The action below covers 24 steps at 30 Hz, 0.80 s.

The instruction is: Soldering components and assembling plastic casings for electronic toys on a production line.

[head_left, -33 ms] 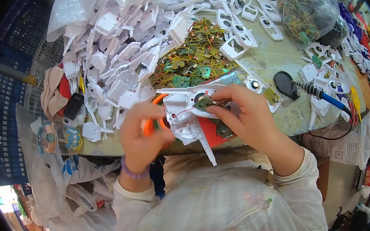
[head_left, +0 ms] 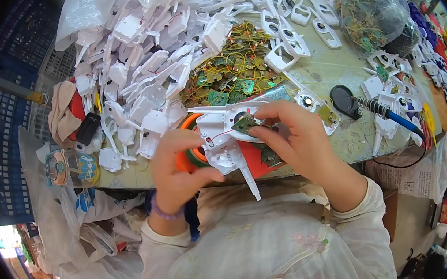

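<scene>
A white plastic housing (head_left: 222, 155) with a red wire and a long handle lies at the table's front edge. Over its round opening, my right hand (head_left: 301, 137) pinches a small green circuit board (head_left: 244, 123) between thumb and forefinger. Beside the housing's left edge my left hand (head_left: 178, 171) is open, thumb and fingers apart, with nothing seen between them. An orange ring-shaped object (head_left: 184, 162) shows partly behind that hand. Under the housing lies a flat red piece (head_left: 257, 159), mostly covered, with another dark board (head_left: 271, 156) near my right hand.
Wired circuit boards (head_left: 233, 71) are heaped beyond my hands, beside a large pile of white housings (head_left: 141, 66). At right, a blue-handled soldering iron (head_left: 402, 122) rests in a coil holder near a black round base (head_left: 345, 102). A clear jar (head_left: 82, 168) stands at left.
My left hand has moved slightly right and down toward the housing, its thumb now reaching along the lower edge. My right hand with the circuit board stays nearly in place.
</scene>
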Motion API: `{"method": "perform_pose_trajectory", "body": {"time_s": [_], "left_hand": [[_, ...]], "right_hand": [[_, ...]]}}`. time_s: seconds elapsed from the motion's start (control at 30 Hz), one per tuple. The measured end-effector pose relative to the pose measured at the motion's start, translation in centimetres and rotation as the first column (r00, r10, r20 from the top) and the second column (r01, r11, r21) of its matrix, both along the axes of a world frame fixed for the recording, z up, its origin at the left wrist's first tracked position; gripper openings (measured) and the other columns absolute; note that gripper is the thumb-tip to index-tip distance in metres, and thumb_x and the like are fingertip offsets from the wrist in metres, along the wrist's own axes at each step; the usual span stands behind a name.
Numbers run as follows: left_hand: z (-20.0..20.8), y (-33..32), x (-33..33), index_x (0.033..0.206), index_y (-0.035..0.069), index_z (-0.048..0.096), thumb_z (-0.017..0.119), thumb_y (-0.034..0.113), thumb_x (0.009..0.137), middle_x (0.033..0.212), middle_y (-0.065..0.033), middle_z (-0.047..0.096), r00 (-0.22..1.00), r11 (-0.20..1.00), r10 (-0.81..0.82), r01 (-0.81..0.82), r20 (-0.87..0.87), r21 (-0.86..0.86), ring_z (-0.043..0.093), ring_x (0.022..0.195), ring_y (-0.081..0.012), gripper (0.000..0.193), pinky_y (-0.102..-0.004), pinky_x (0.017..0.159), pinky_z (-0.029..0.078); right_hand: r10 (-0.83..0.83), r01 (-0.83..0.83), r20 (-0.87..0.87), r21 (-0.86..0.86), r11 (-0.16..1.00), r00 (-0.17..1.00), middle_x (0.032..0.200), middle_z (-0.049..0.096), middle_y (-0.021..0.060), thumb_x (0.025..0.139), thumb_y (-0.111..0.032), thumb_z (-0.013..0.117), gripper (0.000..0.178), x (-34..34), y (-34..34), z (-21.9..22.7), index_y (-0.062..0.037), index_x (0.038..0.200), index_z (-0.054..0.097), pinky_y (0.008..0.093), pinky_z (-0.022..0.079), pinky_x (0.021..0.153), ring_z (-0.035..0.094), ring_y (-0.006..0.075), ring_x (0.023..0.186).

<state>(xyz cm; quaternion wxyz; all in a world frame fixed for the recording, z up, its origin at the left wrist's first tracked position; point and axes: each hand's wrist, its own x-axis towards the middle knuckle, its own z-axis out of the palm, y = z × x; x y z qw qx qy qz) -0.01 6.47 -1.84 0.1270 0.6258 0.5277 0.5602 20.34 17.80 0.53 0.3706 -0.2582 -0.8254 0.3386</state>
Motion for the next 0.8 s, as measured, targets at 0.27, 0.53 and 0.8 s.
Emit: {"method": "perform_pose_trajectory", "body": {"time_s": [0.27,0.53,0.8], "left_hand": [[0.0,0.5,2.4,0.092,0.006,0.064,0.072,0.006,0.072,0.092,-0.0079,0.066,0.898,0.954,0.295,-0.298,-0.328,0.043,0.061,0.085,-0.0263,0.021,-0.0365,0.075,0.045],[4.1,0.6,1.3,0.091,0.001,0.062,0.063,0.000,0.081,0.081,-0.0078,0.062,0.995,0.975,0.042,-0.022,0.085,-0.222,0.058,0.073,-0.0164,0.011,-0.0266,0.068,0.045],[9.2,1.9,-0.1,0.094,-0.003,0.061,0.058,0.003,0.086,0.079,-0.0022,0.061,0.936,0.653,-0.182,0.343,0.301,-0.675,0.058,0.072,-0.0083,0.011,-0.0210,0.065,0.045]], "right_hand": [[0.007,-0.006,-0.026,0.028,1.000,1.000,0.088,0.062,0.0102,0.075,-0.001,0.068,0.018,-0.7,-0.1,1.3,-0.0016,0.093,0.062,0.0303,0.047,0.071,0.061,0.0236,0.081],[0.097,-0.097,-0.009,-0.019,0.995,0.995,0.087,0.063,0.0093,0.079,0.003,0.062,0.012,-0.5,1.3,2.4,0.0008,0.091,0.061,0.0284,0.046,0.074,0.060,0.0203,0.082],[0.359,-0.320,0.059,-0.340,0.884,0.931,0.083,0.061,0.0035,0.087,-0.004,0.058,0.010,-0.3,4.2,3.2,0.0013,0.095,0.059,0.0239,0.044,0.072,0.055,0.0104,0.080]]}}
